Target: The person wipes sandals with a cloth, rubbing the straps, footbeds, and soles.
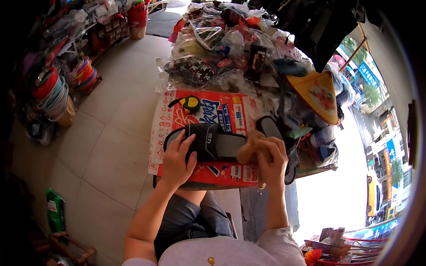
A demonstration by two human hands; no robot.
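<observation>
Black slide sandal beneath a bunched cloth

The sandal lies crosswise on the worktop, over a red printed sheet, between the person's 2 hands. The left hand rests on its left end, fingers and thumb spread; whether it grips or merely presses, I cannot tell. The right hand pinches a tan cloth against the other end. A 2nd sandal lies just beyond the cloth, partly hidden by it.

For good handling, the left hand should probably bear down firmly, so the sole does not skid along the slick-looking sheet. Short, even strokes seem best, with the cloth kept folded under the fingertips and its loose tail clear of the 2nd sandal.
</observation>
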